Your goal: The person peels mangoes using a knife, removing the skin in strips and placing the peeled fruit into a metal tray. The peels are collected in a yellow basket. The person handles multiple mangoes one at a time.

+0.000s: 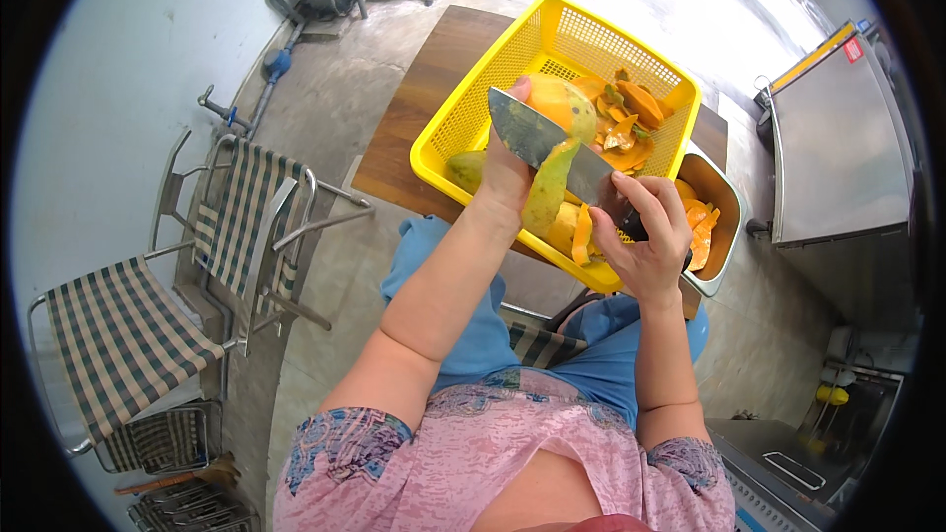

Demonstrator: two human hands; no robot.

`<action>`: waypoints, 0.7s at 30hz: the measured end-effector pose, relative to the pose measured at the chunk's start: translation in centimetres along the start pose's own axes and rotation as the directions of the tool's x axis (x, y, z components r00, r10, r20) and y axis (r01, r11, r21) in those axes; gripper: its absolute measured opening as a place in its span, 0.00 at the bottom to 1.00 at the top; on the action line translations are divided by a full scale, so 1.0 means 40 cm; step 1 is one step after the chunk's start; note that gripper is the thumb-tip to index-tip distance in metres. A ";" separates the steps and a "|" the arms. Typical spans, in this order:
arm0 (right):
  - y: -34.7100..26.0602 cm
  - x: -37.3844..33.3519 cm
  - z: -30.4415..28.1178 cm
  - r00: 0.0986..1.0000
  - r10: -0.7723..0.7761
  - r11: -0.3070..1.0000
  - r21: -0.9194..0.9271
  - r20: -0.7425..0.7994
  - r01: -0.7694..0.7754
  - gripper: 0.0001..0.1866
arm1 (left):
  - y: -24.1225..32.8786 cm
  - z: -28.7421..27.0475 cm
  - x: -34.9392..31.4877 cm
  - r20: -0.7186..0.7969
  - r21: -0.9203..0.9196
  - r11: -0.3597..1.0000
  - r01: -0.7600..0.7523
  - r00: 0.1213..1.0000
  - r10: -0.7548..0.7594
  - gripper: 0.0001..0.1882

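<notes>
Wooden bench (399, 148): much of its top is covered by a yellow perforated basket (623, 47). Just beside the basket's right side, a steel pan (730, 205) is partly filled with orange pieces (700, 227); whether peel or flesh cannot be told. The broad-bladed knife (591, 175) is gripped at the handle by the right hand (645, 236), fingers closed, blade slanted across the basket. The mango (562, 103) is held above the basket, behind the blade, by the left hand (505, 172); its fingers are curled around the fruit, mostly hidden. Orange is bared on part of the mango; yellow-green skin is left on the side toward the blade. By this, peeling is judged partly done. Skin is also left on a green fruit (465, 169) at the basket's left. Several curled orange peels (626, 118) are heaped at the far right. A green-yellow peel strip (548, 192) is draped over the blade.
</notes>
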State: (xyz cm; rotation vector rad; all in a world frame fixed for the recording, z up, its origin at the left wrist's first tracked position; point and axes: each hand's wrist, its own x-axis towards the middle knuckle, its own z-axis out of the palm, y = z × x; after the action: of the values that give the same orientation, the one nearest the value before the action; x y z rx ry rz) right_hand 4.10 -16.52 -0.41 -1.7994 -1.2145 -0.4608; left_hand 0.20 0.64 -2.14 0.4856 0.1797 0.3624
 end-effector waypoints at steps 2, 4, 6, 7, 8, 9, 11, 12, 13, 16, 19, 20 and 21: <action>0.003 -0.003 -0.010 1.000 0.020 1.000 -0.018 0.007 -0.020 0.22 | 0.008 0.006 0.005 -0.049 -0.037 0.999 -0.015 0.999 0.013 0.27; 0.012 -0.022 -0.030 0.997 0.077 0.997 -0.025 0.023 -0.076 0.21 | 0.023 0.006 0.010 -0.034 -0.048 0.999 0.000 0.999 -0.001 0.27; 0.016 -0.009 -0.033 0.998 0.061 0.998 -0.011 0.020 -0.061 0.21 | 0.015 0.005 0.020 -0.023 -0.030 1.000 -0.001 1.000 0.000 0.26; 0.016 0.000 -0.034 0.998 0.053 0.999 -0.004 0.017 -0.053 0.21 | 0.002 0.007 0.029 -0.017 -0.003 1.000 -0.010 1.000 0.010 0.26; 0.016 0.007 -0.035 0.999 0.049 0.999 -0.002 0.017 -0.049 0.21 | -0.007 0.008 0.032 -0.011 0.024 1.000 -0.019 1.000 0.019 0.26; 0.014 0.013 -0.036 0.999 0.045 0.999 0.000 0.018 -0.045 0.21 | -0.009 0.008 0.031 -0.022 0.014 1.000 -0.012 1.000 0.012 0.26; 0.018 0.014 -0.046 0.998 0.054 0.998 -0.012 0.020 -0.054 0.21 | -0.002 0.021 0.030 -0.037 -0.005 1.000 -0.001 0.999 0.001 0.25; 0.021 0.003 -0.058 0.997 0.070 0.997 -0.024 0.025 -0.069 0.21 | 0.007 0.026 0.029 -0.022 0.003 1.000 0.006 1.000 -0.006 0.25; 0.023 -0.005 -0.064 0.996 0.087 0.996 -0.031 0.035 -0.086 0.20 | 0.016 0.026 0.022 -0.014 0.009 1.000 0.012 1.000 -0.012 0.24; 0.031 0.002 -0.060 0.997 0.074 0.997 0.027 0.035 -0.075 0.20 | 0.008 0.025 0.029 0.024 -0.006 0.998 0.058 0.998 -0.058 0.24; 0.026 0.022 -0.058 0.998 0.048 0.998 0.029 0.042 -0.050 0.20 | -0.001 0.011 0.035 0.065 -0.050 0.994 0.099 0.993 -0.095 0.25; 0.030 0.016 -0.063 0.997 0.063 0.998 0.021 0.042 -0.064 0.20 | 0.001 0.010 0.038 0.081 -0.067 0.992 0.106 0.992 -0.101 0.25; 0.034 0.005 -0.071 0.996 0.077 0.997 0.014 0.042 -0.077 0.20 | 0.004 0.011 0.038 0.085 -0.022 0.996 0.090 0.992 -0.088 0.26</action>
State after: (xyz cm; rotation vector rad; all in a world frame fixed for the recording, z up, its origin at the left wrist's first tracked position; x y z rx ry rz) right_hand 5.85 -18.95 0.61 -1.8440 -1.1691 -0.3708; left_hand 1.66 1.16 -1.81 0.4645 0.1144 0.2560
